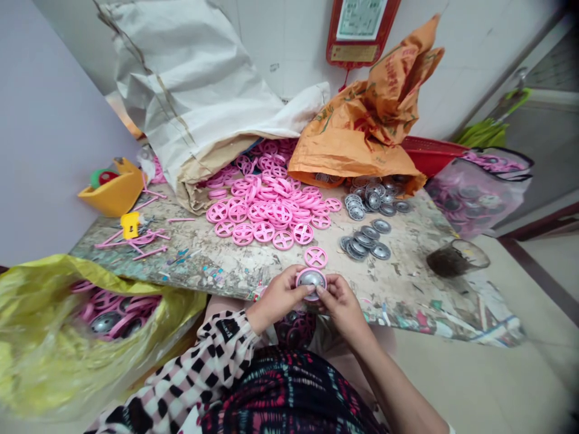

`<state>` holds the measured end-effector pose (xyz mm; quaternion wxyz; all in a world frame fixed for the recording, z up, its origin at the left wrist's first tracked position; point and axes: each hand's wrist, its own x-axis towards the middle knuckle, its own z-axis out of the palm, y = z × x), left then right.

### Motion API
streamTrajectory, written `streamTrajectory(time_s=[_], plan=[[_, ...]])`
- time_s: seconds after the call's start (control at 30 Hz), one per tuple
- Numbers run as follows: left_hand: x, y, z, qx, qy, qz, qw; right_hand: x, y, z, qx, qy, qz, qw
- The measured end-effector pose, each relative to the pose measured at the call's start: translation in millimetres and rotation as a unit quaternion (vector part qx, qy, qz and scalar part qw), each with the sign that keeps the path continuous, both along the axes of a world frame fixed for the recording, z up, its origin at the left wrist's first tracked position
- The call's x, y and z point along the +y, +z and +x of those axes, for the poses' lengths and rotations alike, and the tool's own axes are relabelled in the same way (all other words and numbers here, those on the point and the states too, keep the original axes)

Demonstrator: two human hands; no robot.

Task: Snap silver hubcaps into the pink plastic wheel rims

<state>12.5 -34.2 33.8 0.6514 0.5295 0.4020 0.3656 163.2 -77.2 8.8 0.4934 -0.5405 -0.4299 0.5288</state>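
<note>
Pink wheel and grey cap are sitting together at the near edge of the table; your left hand and right hand are both gripping them, thumbs resting on the cap. Pink-and-grey pieces are lying paired in the yellow bag, while loose pink wheels and loose grey caps are waiting unpaired in piles

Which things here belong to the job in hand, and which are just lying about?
Part of the job, it seems:
held pink wheel with grey cap
loose pink wheels
grey caps
white sack
orange bag
yellow bag

Probably just lying about:
tumbler
pink rods
yellow tub
</note>
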Motion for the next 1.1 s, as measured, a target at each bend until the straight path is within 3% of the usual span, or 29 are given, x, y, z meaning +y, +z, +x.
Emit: streamTrajectory(time_s=[0.1,0.17,0.33,0.53,0.77,0.87,0.97,1.03,1.1], plan=[[5.9,-1.7,-8.5,0.023,0.044,0.010,0.999,-8.7,-4.4,4.3,-0.114,0.058,0.023,0.992],[9.2,-8.1,-12.7,0.026,0.069,-0.006,0.997,-12.9,-5.8,6.8,-0.221,0.082,0.058,0.970],[13.1,-31.9,-13.6,0.029,0.087,-0.008,0.996,6.7,-2.8,14.0,-0.415,0.039,0.150,0.896],[15.8,-41.0,-13.1,0.036,0.100,-0.007,0.994,47.2,1.6,14.2,-0.595,0.040,0.063,0.800],[20.9,-26.4,-13.4,-0.037,0.109,-0.104,0.988,15.2,2.1,-5.1,-0.551,0.137,0.217,0.794],[23.4,-26.1,-13.5,-0.039,0.115,-0.128,0.984,18.0,-1.0,13.0,-0.503,0.086,0.247,0.824],[21.6,-26.7,-13.5,0.005,0.138,-0.055,0.989,44.1,-3.5,54.9,-0.505,-0.063,0.213,0.834],[18.8,-24.3,-13.8,0.084,0.135,0.079,0.984,65.3,-4.1,84.7,-0.556,-0.142,0.167,0.802],[16.0,-19.7,-14.4,0.186,0.102,0.245,0.946,81.7,-5.0,106.2,-0.605,-0.175,0.108,0.769]])
